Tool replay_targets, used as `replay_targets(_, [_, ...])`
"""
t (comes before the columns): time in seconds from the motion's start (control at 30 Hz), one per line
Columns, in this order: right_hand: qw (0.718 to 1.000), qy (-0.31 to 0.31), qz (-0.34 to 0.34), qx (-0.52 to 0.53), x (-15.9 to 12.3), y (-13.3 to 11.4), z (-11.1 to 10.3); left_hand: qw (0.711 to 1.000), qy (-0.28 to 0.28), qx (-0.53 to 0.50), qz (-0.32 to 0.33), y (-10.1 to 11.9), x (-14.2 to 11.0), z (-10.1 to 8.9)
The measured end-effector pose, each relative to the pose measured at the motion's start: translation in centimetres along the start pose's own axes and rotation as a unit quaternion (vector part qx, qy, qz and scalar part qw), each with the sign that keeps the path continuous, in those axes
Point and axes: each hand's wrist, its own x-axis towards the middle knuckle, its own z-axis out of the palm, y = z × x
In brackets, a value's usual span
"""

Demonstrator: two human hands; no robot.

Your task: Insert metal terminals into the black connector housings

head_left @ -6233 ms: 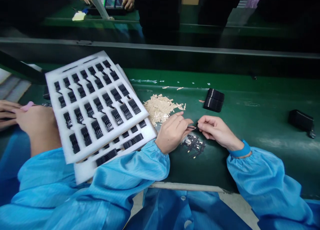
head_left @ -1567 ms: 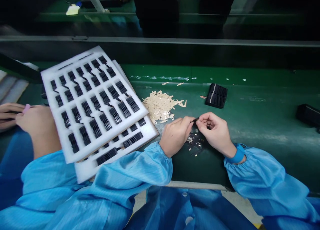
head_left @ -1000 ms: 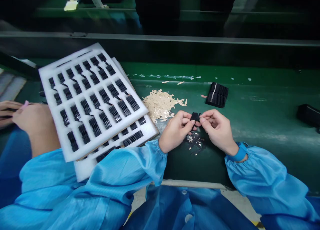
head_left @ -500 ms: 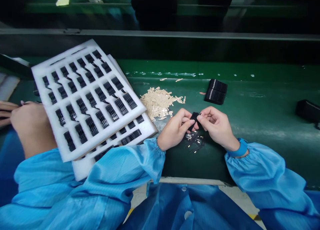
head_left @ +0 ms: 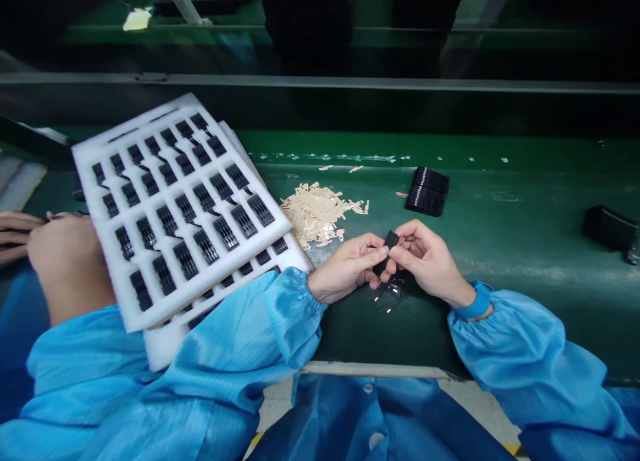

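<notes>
A small black plastic block (head_left: 388, 246) is held between both hands above the green bench. My left hand (head_left: 353, 264) closes around it from the left, thumb on top and fingertips underneath. From the other side my right hand (head_left: 424, 257) pinches its upper right part with thumb and fingers; any smaller piece in that pinch is hidden. Just below my fingers lie loose thin black parts with shiny metal ends (head_left: 391, 294). A heap of flat cream-coloured metal pieces (head_left: 317, 211) lies beyond my left hand.
Two stacked white foam trays (head_left: 131, 231) with black parts in their slots stand to the left. A ribbed black stack (head_left: 427, 191) lies behind my right hand, and another black stack (head_left: 611, 231) far right. Another person's hand (head_left: 63, 254) rests at the left edge.
The black block has tipped more upright between my fingers, and my hands have shifted slightly around it. The whole view has moved a little; the trays and heap look unchanged.
</notes>
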Motion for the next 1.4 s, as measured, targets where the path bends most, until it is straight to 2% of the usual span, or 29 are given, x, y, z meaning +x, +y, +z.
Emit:
replay_targets(0.13, [0.999, 0.009, -0.006, -0.050, 0.18, -0.27, -0.19, 0.999, 0.000, -0.034, 0.000, 0.12, -0.05, -0.04])
replay_targets(0.27, [0.983, 0.099, -0.068, -0.138, 0.41, -0.75, -0.77, 0.998, 0.016, -0.056, -0.005, 0.17, -0.08, -0.27])
replay_targets(0.33, [0.974, 0.125, -0.094, -0.164, 0.43, -0.80, -0.89, 0.999, 0.016, -0.051, -0.008, 0.11, -0.08, -0.39])
replay_targets(0.57, [0.965, 0.119, -0.109, -0.209, 0.20, -0.10, -0.69, 0.999, 0.012, -0.044, -0.027, -0.02, -0.05, -0.38])
replay_targets(0.8, [0.956, 0.123, -0.130, -0.232, 0.17, -0.55, -0.34, 0.999, 0.021, -0.030, -0.040, 0.40, -0.04, 0.02])
replay_targets(1.0, [0.951, 0.128, -0.131, -0.251, 0.22, -0.64, -0.27, 0.999, 0.032, -0.002, -0.021, 0.22, -0.02, 0.04])
replay_targets(1.2, [0.963, 0.127, -0.104, -0.213, 0.41, -0.44, -0.35, 1.000, 0.029, 0.006, 0.006, 0.15, -0.08, 0.26])
replay_targets(1.4, [0.979, 0.114, -0.063, -0.158, 0.70, -0.21, -0.44, 1.000, 0.020, -0.013, 0.004, 0.04, -0.04, 0.14])
